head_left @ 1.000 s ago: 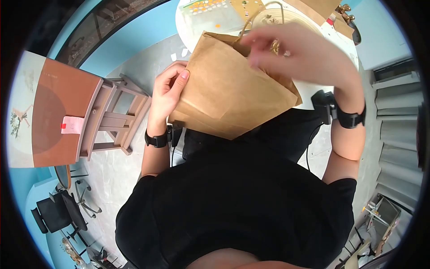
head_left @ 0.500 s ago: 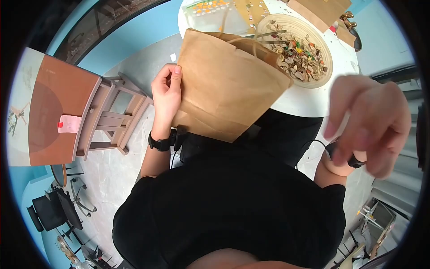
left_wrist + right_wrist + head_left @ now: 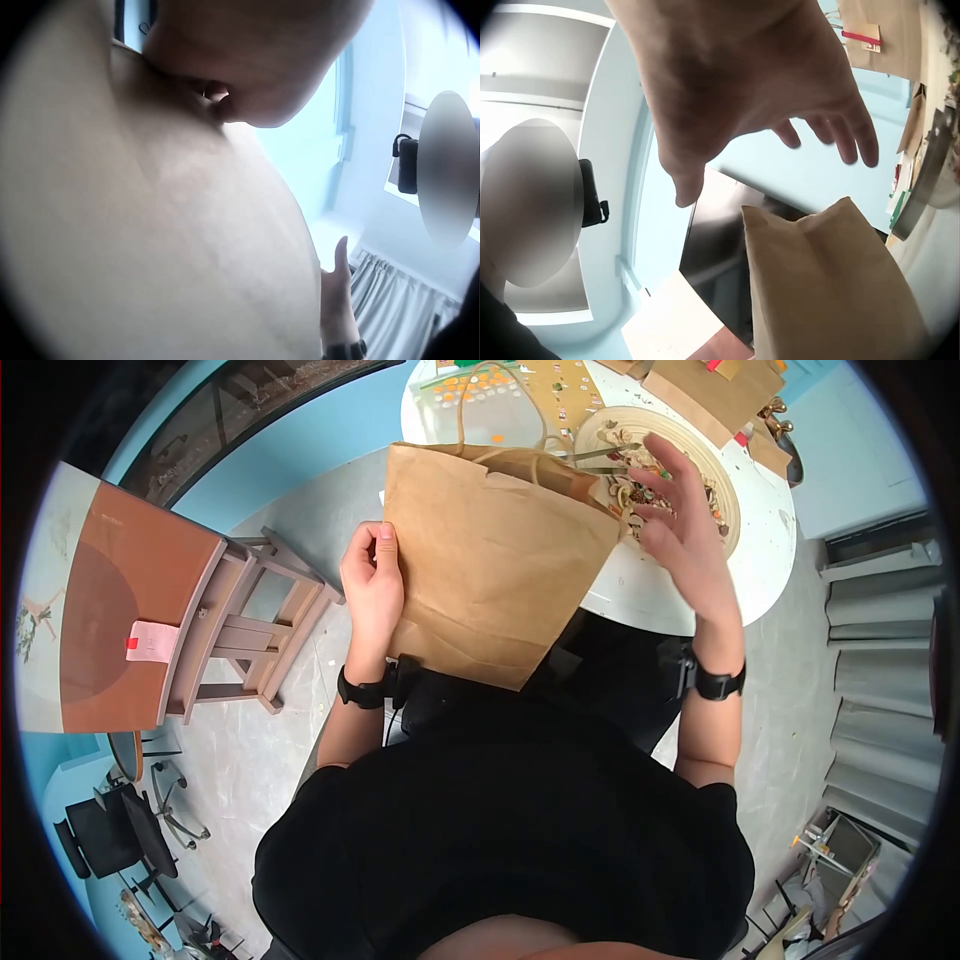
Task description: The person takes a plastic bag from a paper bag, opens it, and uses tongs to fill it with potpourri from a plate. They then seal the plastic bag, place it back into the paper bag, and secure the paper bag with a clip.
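My left hand point(image 3: 375, 580) grips the left edge of a brown paper bag point(image 3: 490, 560), thumb in front. The bag stands tilted over my lap, its mouth turned toward the table, with a paper handle point(image 3: 462, 405) looping up from the rim. My right hand point(image 3: 690, 540) hovers beside the bag's upper right corner with fingers spread, holding nothing. In the right wrist view, the fingers hang above the bag's top edge. Behind that hand lies a round bowl point(image 3: 705, 445) of mixed dried pieces. Metal tongs point(image 3: 608, 451) lie across its left rim.
On the white round table point(image 3: 640, 600) are a clear pouch with orange and white dots point(image 3: 475, 405) and a patterned yellow sheet point(image 3: 562, 390). More brown paper bags point(image 3: 715, 395) stand at the far right. A wooden easel-like frame point(image 3: 260, 630) stands to the left.
My right hand left the bag's mouth, swung out to the right, then came back in near the bag's right corner. My left hand keeps its grip; the bag has shifted slightly left.
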